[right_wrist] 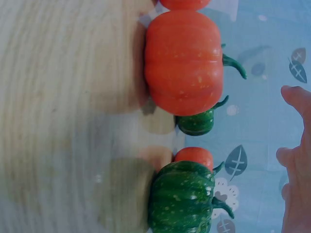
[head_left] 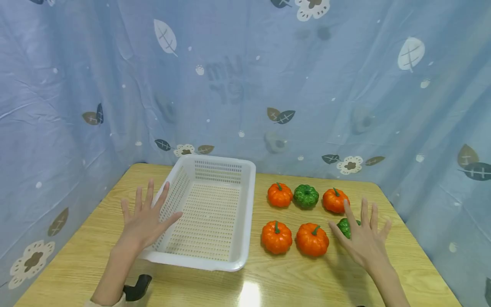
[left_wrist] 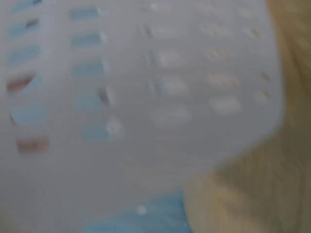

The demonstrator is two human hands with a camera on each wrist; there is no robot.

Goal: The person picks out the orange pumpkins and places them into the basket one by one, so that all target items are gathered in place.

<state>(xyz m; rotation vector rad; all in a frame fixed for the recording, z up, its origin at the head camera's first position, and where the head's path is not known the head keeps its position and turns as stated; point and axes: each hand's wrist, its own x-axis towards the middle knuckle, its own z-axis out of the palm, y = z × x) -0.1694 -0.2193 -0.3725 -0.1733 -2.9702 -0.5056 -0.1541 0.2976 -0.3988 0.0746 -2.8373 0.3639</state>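
Observation:
My left hand [head_left: 141, 226], fingers spread and holding nothing, hovers over the left wall of a white plastic basket [head_left: 245, 221]. The basket's slotted side [left_wrist: 160, 145] fills most of the left wrist view, blurred. On the right, my other hand [head_left: 366, 243] has its fingers straight and spread, partly covering a green pumpkin [head_left: 344, 228]. Beside that one stands an orange pumpkin [head_left: 312, 240], which looms large in the right wrist view. Another orange pumpkin [head_left: 276, 237] is left of it. Behind them are an orange pumpkin [head_left: 279, 195], a green pumpkin [head_left: 306, 196] and an orange pumpkin [head_left: 336, 201].
A light wooden table [head_left: 299, 281] carries everything. Blue curtain [head_left: 215, 85] with leaf prints hangs along the back and both sides, close to the table's edges. Near my left wrist shows a black strap-like piece [head_left: 138, 288].

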